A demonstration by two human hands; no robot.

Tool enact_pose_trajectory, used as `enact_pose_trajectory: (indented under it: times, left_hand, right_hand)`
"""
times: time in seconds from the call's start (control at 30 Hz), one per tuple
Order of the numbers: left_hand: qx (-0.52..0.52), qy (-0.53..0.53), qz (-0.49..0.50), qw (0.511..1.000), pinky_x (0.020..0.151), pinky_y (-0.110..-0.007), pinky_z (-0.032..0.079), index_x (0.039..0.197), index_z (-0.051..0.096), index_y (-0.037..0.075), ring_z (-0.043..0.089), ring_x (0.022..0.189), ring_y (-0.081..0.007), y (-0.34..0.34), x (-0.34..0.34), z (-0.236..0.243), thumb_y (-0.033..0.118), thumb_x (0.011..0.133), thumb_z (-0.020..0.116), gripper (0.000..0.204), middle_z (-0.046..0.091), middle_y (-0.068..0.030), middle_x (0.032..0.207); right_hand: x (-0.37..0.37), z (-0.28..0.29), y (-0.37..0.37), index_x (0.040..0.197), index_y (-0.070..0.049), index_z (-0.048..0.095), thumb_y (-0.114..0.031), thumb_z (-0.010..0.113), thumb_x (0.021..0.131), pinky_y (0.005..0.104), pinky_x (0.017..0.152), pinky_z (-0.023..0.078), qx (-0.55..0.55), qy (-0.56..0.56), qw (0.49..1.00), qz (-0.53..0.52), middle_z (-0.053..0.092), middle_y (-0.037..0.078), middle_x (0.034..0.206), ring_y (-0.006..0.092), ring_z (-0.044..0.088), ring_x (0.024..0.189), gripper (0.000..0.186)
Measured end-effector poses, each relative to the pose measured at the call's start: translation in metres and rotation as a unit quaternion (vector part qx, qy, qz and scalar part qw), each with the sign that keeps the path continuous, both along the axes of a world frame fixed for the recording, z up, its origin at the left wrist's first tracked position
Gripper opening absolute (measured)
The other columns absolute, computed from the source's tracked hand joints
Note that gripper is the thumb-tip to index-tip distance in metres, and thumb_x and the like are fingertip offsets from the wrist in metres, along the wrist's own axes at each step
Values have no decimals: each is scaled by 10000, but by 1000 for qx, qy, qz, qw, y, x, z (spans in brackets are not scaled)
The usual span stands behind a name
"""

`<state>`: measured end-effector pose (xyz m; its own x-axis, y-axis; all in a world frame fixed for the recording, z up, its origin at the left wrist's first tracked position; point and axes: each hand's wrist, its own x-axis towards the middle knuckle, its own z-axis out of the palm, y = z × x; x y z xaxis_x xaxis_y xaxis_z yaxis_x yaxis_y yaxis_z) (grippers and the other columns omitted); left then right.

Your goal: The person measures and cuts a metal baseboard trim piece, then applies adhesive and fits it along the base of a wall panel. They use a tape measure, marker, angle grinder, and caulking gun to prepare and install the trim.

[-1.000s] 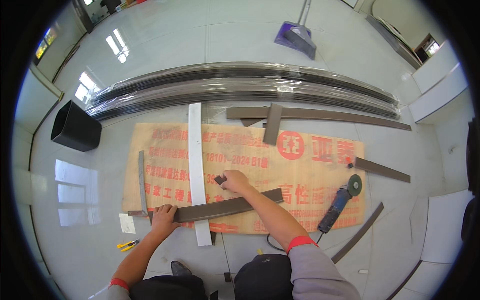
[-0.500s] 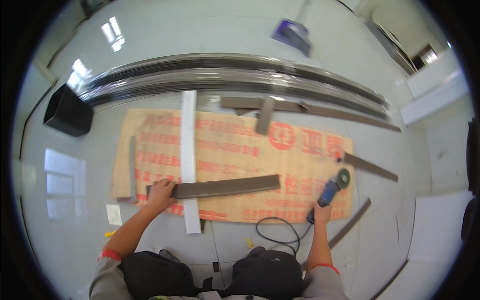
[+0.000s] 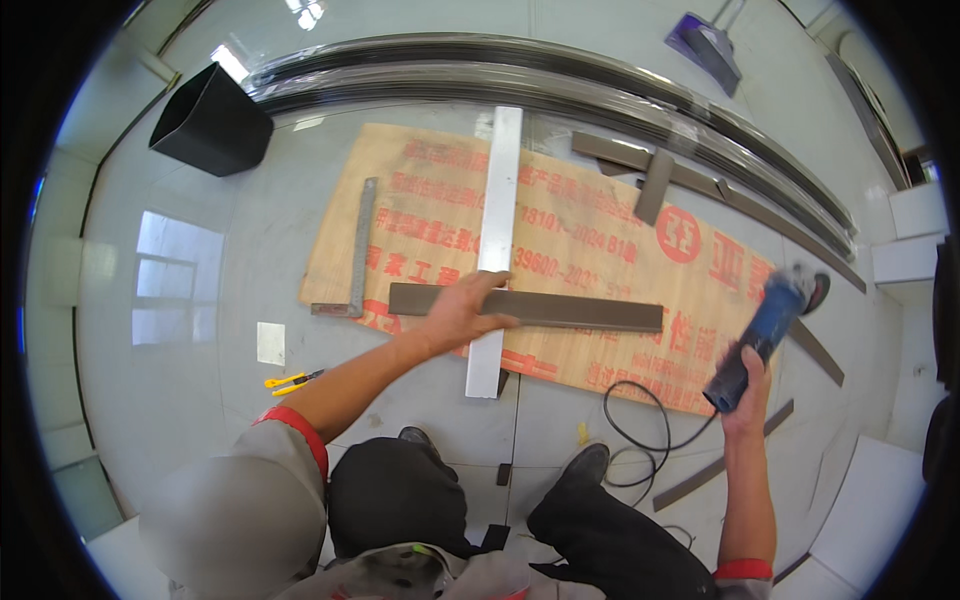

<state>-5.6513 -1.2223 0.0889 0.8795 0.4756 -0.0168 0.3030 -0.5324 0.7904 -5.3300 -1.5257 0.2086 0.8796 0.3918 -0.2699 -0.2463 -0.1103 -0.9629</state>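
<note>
My left hand [image 3: 468, 312] lies over a brown metal strip [image 3: 590, 312], thumb and fingers stretched apart, close to where it crosses a white bar [image 3: 505, 190]. The strip rests across the bar, above a tan printed board [image 3: 425, 180]. At the right, my right hand [image 3: 748, 392] grips an angle grinder [image 3: 768, 318] by its dark rear end. The grinder is raised, and its blurred disc points away from me. A black cord [image 3: 655, 445] trails from it. On the board's left part lies a grey metal square [image 3: 362, 250].
Long wrapped profiles [image 3: 480, 80] lie beyond the board. A black bin [image 3: 215, 125] stands far left, and a purple dustpan [image 3: 705, 48] far right. Brown offcuts [image 3: 655, 187] lie around the board. Yellow-handled pliers [image 3: 290, 382] are on the floor near my left forearm.
My left hand has shifted from the strip's left end toward the white bar, with its fingers spreading. The grinder has risen in my right hand. The view has shifted, moving the scene rightward and upward.
</note>
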Motion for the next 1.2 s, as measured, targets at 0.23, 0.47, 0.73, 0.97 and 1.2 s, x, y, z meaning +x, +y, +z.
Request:
enact_pose_trajectory:
  times: [0.23,0.47,0.73,0.97,1.2]
  left_hand:
    - [-159,-232,-137,950,801,-347,578,1560,377,114,673,983,-260,-77,70,87,158,790,862,911,654,-153,1161]
    - [-192,-229,-98,949,789,-363,568,1506,494,161,667,912,-287,-70,8,61,57,855,770,715,632,-133,1098]
    - [-229,-231,-132,936,847,-357,563,1477,530,159,662,1018,-271,-75,-28,40,0,876,737,655,620,-132,1175]
    - [-586,-188,-59,786,868,-315,540,1547,369,110,635,1019,-169,-86,-30,24,-22,876,705,763,586,-79,1110]
    - [-565,-130,-72,811,1003,-371,490,1543,333,87,600,1151,-199,-87,-23,13,13,874,726,779,569,-118,1293]
  right_hand:
    - [-80,30,135,1061,4,631,-262,692,901,349,742,592,26,213,968,131,696,108,897,206,686,787,317]
    - [-158,-12,146,1064,26,619,-260,685,918,314,709,582,53,99,986,124,687,126,912,200,684,787,329]
    - [-192,-10,141,1026,14,622,-184,738,854,312,674,578,58,141,983,102,677,122,862,195,674,726,287]
    - [-198,-32,142,1035,-15,589,-137,739,845,288,658,561,25,138,987,84,667,88,843,151,652,700,271]
    - [-195,-45,141,1057,-7,587,-140,750,812,289,607,560,-3,116,990,77,665,100,819,168,647,657,323]
